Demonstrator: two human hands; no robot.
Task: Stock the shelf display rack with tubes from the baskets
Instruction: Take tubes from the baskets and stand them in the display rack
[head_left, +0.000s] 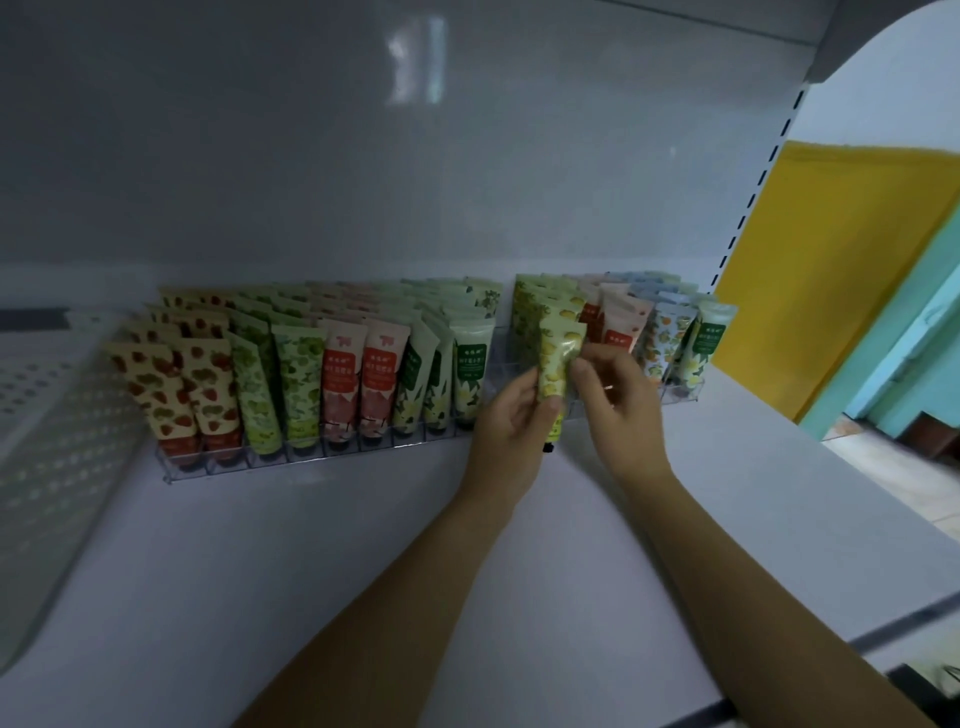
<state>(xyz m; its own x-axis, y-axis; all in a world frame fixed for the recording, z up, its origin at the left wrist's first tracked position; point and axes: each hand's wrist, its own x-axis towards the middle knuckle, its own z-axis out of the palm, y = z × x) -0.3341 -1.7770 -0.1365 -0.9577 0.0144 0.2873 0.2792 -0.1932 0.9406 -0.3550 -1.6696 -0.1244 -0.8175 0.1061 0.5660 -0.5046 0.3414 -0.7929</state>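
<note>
- We hold a lemon-print tube (558, 364) upright, cap down, just in front of the right rack (680, 392); it is not yet seated in a slot.
- Our left hand (511, 421) grips the tube's lower half, fingers curled round it. Our right hand (621, 400) pinches its upper right edge between thumb and fingertips.
- Straight behind the tube stands a lemon-print row (530, 306), so we judge this one belongs at the front of that column, where the clear slots look unfilled.
- The rest of the right rack holds red-and-pink, orange-print and green-labelled tubes. Our hands hide its front left slots, so we cannot tell how many gaps are left there.
- The left rack (311, 457) looks finished: strawberry, green-leaf, pink and white-flower columns reach its front edge.
- Both racks sit at the back of the white shelf (363, 545). A perforated white surface (47, 395) at the far left may be a basket; we cannot tell, nor see what stock it holds.
- Our judgement: stocking is close to done, with this tube and perhaps a few more lemon ones still to place.
</note>
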